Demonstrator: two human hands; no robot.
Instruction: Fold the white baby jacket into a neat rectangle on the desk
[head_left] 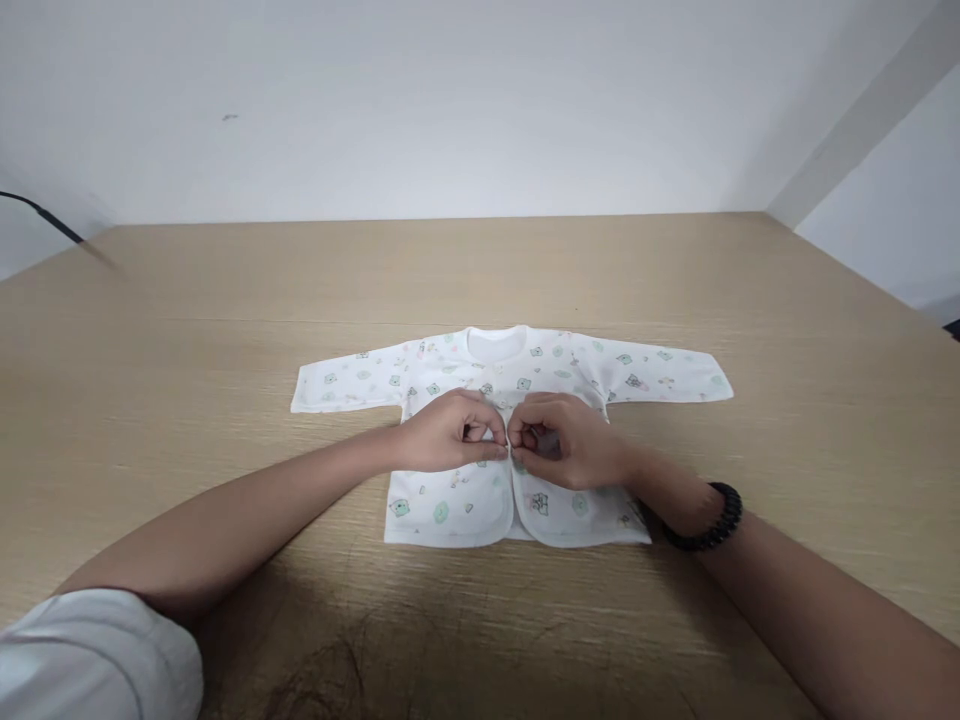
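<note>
A small white baby jacket [450, 512] with green and grey animal prints lies flat on the table, its sleeves spread to both sides and its round neckline at the far end. My left hand [454, 432] is closed in a pinch on the left front edge, about midway down the front opening. Facing it, my right hand [566, 440] pinches the right front edge at the same height. The fingertips of both hands nearly meet over the opening. Below them the two rounded front edges lie side by side, slightly apart at the hem. Any fastener between the fingers is hidden.
The light wood table [225, 290] reaches back to a white wall [480, 110]. A black cable [49, 217] comes in at the far left. A dark object [952, 328] shows at the right edge. A black coiled band [724, 520] circles my right wrist.
</note>
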